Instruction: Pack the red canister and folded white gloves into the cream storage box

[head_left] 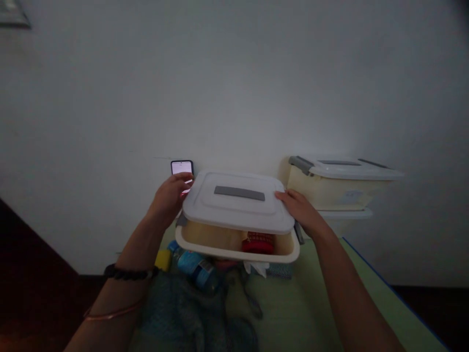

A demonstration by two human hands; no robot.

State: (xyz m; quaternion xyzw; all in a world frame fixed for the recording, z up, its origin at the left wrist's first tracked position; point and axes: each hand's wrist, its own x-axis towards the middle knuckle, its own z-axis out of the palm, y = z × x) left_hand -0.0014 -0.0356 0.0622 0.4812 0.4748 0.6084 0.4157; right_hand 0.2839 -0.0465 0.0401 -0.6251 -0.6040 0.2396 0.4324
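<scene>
A cream storage box [234, 252] sits on a green cloth, and its white lid [238, 203] with a grey handle strip is raised at the front. My left hand [169, 198] grips the lid's left edge with curled fingers. My right hand [300, 208] holds the lid's right edge. Inside the box a red item [258, 242] shows under the lid.
A phone [182, 167] with a lit screen leans on the wall behind the box. Stacked cream boxes with white lids [340, 183] stand at the right. A blue plastic bottle [196, 269], a yellow item [163, 260] and dark cloth [198, 313] lie in front.
</scene>
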